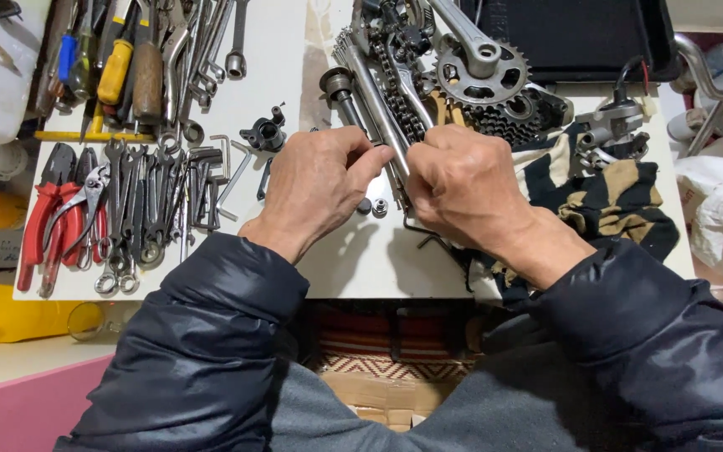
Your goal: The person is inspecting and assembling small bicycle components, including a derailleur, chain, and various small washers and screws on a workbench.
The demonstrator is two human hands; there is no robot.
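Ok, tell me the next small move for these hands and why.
Probably slide the left hand along the metal rod while the right hand steadies it: both hands pinch the rod over the white board, with two small nuts lying just beneath.

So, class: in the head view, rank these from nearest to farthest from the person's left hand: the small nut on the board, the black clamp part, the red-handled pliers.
From the left hand:
1. Small nut, just right of the fingers.
2. Black clamp part, above, further up the board.
3. Red-handled pliers, far left.

Both hands (pixel 395 180) curled, fingertips meeting, knuckles up.
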